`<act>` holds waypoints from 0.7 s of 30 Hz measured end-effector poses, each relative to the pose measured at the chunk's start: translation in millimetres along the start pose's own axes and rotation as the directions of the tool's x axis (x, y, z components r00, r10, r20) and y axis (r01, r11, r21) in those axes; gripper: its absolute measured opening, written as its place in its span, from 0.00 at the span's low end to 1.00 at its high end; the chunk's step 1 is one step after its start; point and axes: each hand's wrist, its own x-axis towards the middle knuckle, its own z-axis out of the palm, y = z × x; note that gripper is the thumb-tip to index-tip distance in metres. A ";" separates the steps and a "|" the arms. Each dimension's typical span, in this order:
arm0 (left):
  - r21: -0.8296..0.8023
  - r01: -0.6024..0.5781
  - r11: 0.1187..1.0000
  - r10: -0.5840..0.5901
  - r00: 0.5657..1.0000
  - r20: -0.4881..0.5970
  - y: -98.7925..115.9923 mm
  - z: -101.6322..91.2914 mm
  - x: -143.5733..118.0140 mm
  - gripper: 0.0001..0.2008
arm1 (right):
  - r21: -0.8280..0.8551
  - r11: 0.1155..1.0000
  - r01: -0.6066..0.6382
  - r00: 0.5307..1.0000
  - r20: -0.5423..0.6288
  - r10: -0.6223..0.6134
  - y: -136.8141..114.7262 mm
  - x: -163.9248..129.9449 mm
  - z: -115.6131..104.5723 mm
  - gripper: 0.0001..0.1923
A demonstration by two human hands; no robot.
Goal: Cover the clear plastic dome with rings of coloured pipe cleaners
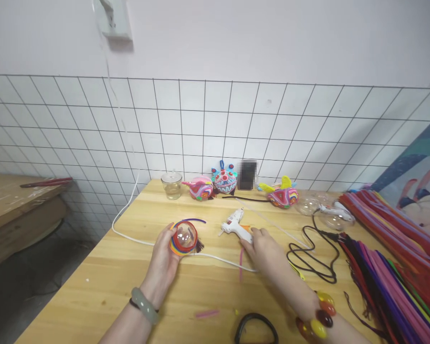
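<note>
My left hand (pixel 164 262) grips a clear plastic ball wrapped in coloured pipe cleaners (pixel 184 237), resting on the wooden table (pixel 103 282). My right hand (pixel 263 248) is closed around the handle of a white glue gun (pixel 234 225) that lies on the table with its nozzle pointing away. A pink pipe cleaner (pixel 241 260) lies just left of that hand. The glue gun's white cord (pixel 129 210) runs off the table's left edge.
Three colourful pipe-cleaner figures (pixel 225 179) and a small glass jar (pixel 171 184) stand by the wire grid at the back. A heap of pipe cleaners (pixel 390 258) fills the right side. A second glue gun (pixel 335 211), black cable (pixel 313 258) and a black loop (pixel 256 327) lie nearby.
</note>
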 end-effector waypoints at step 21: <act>-0.007 0.018 1.000 -0.017 0.993 0.116 2.1 6.8 -13.1 0.14 | -0.250 0.717 0.651 0.721 -0.093 -0.687 2.1 -9.0 -0.6 0.09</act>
